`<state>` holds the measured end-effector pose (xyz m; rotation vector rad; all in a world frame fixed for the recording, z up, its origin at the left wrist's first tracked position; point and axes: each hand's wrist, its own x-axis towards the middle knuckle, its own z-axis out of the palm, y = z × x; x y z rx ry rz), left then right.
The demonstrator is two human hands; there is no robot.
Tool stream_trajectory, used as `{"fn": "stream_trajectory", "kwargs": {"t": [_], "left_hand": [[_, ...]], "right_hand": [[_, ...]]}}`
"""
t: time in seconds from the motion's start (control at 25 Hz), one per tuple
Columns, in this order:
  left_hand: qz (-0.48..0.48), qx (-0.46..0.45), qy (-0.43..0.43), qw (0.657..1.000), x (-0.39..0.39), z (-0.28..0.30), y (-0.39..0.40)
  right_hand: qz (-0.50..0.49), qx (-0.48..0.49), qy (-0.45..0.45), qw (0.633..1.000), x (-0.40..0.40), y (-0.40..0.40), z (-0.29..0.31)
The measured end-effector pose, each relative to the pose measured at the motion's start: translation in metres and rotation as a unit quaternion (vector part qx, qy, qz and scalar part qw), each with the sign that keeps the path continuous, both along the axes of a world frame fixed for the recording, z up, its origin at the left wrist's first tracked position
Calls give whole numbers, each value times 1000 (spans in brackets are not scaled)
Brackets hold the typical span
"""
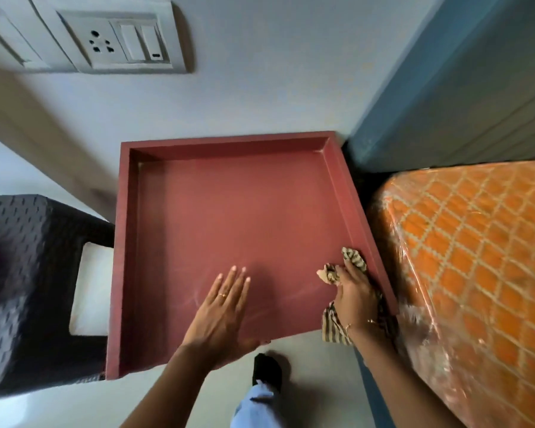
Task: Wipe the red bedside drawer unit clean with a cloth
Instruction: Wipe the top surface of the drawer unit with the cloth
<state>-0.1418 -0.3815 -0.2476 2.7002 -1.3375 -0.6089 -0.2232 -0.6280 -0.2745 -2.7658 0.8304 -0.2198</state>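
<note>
The red bedside drawer unit [223,211] stands below me against the wall, its top a flat panel with a raised rim on the left, back and right. My left hand [221,307] lies flat on the front of the top, fingers straight. My right hand [354,296] presses a crumpled brown striped cloth [354,259] onto the top at the front right corner, against the right rim. Its fingers curl around the cloth, and parts of the cloth stick out ahead of and behind the hand. Faint wipe streaks show on the surface between the hands.
A dark woven plastic chair [28,273] stands close on the left. An orange quilted mattress in plastic wrap [476,273] sits on the right, with a blue headboard [445,88] behind. A switch and socket plate [105,38] is on the wall. My foot [266,370] is on the floor below.
</note>
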Motion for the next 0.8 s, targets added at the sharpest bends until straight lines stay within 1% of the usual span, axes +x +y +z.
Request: {"fn": "stream_trajectory", "kwargs": {"t": [0.08,0.12,0.16,0.24,0.28,0.36,0.4,0.48,0.6,0.68,0.72,0.76,0.8], "left_hand": [[-15,22,-27,999,-13,3,-17],[-23,13,-47,999,-15,2,-24],[-28,26,-33,999,-18,2,-29],[-18,75,-11,997,-21,5,-36],[-12,80,-13,997,-23,5,-40],[-9,83,-4,997,-24,7,-42],[-13,85,0,996,-23,9,-44],[-24,107,4,994,-20,13,-47],[-33,131,5,991,-11,18,-53],[-35,136,-6,990,-4,21,-61],[-40,139,-9,989,0,24,-63],[-43,143,-11,989,2,26,-65],[-44,146,-9,988,3,27,-66]], "right_hand": [[-17,30,39,999,34,-6,4],[-20,27,38,999,45,-10,4],[-23,30,28,999,45,-11,2],[-3,24,-14,1000,17,-3,1],[8,16,-18,1000,-7,4,-1],[26,14,4,1000,-51,19,-2],[38,22,11,999,-57,19,-2],[50,27,5,998,-30,9,1],[27,60,26,998,30,-11,4],[-15,94,-12,995,43,-10,7],[-23,106,-56,993,34,-1,8],[4,91,-86,992,18,11,7],[45,70,-90,992,-2,24,7]]}}
